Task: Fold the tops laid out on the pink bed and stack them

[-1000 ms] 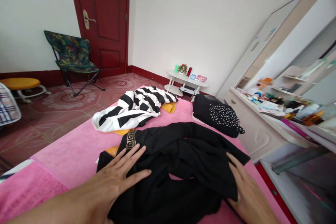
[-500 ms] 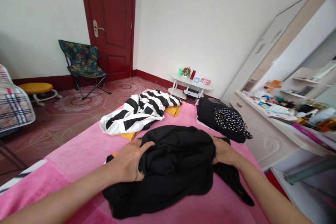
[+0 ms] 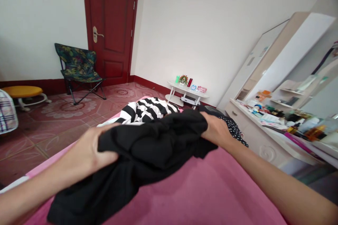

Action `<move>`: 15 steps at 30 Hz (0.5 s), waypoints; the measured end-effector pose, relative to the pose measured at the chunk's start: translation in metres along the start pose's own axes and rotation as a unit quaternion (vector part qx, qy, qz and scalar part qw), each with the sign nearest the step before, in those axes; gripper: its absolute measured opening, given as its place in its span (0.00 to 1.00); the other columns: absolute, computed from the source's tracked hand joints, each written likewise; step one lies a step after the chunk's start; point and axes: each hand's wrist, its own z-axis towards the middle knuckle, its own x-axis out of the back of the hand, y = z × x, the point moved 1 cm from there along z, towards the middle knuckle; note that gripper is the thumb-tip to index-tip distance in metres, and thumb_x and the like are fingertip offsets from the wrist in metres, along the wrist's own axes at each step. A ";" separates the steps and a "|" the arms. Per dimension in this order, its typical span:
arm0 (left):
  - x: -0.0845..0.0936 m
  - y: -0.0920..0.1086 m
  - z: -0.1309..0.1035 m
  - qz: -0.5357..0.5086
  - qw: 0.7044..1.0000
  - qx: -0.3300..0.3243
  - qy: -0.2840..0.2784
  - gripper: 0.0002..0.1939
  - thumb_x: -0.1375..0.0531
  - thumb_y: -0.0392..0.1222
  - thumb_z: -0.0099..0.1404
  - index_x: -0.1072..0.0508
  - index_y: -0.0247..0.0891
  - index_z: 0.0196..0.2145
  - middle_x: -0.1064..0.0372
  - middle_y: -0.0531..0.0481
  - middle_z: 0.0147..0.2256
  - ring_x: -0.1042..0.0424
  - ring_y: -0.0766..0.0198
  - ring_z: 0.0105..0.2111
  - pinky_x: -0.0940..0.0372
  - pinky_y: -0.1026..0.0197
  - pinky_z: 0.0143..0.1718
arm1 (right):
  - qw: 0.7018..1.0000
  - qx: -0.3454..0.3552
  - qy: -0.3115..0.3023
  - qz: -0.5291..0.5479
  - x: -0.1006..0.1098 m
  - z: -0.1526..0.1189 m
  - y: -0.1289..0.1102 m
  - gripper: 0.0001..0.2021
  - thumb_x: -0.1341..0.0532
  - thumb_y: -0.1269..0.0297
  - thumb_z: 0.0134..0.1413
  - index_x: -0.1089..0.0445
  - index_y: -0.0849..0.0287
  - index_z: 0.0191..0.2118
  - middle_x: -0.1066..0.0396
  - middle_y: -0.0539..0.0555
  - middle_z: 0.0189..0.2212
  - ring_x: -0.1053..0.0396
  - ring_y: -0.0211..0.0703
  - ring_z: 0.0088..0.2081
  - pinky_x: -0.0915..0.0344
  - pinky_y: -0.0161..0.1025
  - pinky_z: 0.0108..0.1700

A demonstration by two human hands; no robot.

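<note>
A black garment [image 3: 158, 144] is stretched between my two hands, raised over the pink bed cover [image 3: 200, 186]. My left hand [image 3: 96, 149] grips its left end, thumb on the near side. At the right end, my right hand [image 3: 215, 128] is closed on the cloth; its fingertips are hidden. Part of the garment hangs down at the lower left. Behind it lies a black-and-white striped garment [image 3: 150, 108], partly covered from view. Dark folded clothes with a white-dotted piece [image 3: 232, 128] are just beyond my right hand.
A low white table [image 3: 188, 89] with small items stands past the bed. On the right is a dresser [image 3: 277, 130] crowded with bottles. A folding chair [image 3: 79, 66], a yellow stool [image 3: 22, 91] and a red door [image 3: 113, 24] are at the left.
Both hands have lifted the black garment off the bed. My left hand has moved left and the cloth is now stretched wider, with its lower part hanging at the left. The view has shifted slightly.
</note>
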 end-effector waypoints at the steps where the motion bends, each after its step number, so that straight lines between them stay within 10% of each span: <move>1: 0.009 0.006 0.018 0.000 1.000 -0.015 0.024 0.18 0.41 0.43 0.44 0.24 0.41 0.36 0.27 0.56 0.29 0.26 0.58 0.32 0.31 0.63 0.34 | 0.999 -0.012 0.050 0.004 0.009 0.025 -0.003 0.24 0.40 0.56 0.49 0.38 0.52 0.53 0.29 0.56 0.43 0.31 0.56 0.44 0.35 0.46 0.40; 4: 0.014 0.006 0.070 0.050 0.991 -0.027 0.118 0.18 0.43 0.46 0.49 0.26 0.37 0.38 0.27 0.53 0.32 0.28 0.58 0.33 0.32 0.60 0.37 | 0.982 -0.054 0.176 0.033 0.014 0.086 -0.007 0.38 0.37 0.57 0.45 0.52 0.55 0.62 0.40 0.59 0.56 0.39 0.56 0.53 0.36 0.48 0.49; 7: -0.021 -0.030 0.103 0.162 0.980 -0.008 0.113 0.17 0.45 0.45 0.53 0.28 0.35 0.39 0.29 0.46 0.40 0.28 0.56 0.38 0.33 0.57 0.42 | 0.984 -0.051 0.168 0.041 -0.016 0.110 0.001 0.43 0.35 0.58 0.43 0.54 0.59 0.63 0.46 0.62 0.59 0.44 0.55 0.57 0.40 0.46 0.54; 10: -0.075 -0.087 0.110 0.291 0.956 -0.024 -0.019 0.17 0.44 0.41 0.52 0.28 0.35 0.40 0.36 0.41 0.52 0.30 0.53 0.45 0.36 0.57 0.48 | 0.995 -0.037 0.088 0.016 -0.063 0.092 0.033 0.33 0.39 0.60 0.49 0.48 0.61 0.60 0.43 0.62 0.57 0.43 0.53 0.57 0.42 0.45 0.55; 15: -0.116 -0.139 0.099 0.386 0.922 -0.020 -0.030 0.22 0.48 0.41 0.56 0.32 0.32 0.48 0.34 0.38 0.50 0.35 0.48 0.50 0.40 0.50 0.51 | 0.974 -0.211 -0.016 -0.079 -0.129 0.018 0.150 0.30 0.40 0.56 0.50 0.43 0.65 0.58 0.40 0.66 0.55 0.42 0.59 0.56 0.40 0.49 0.52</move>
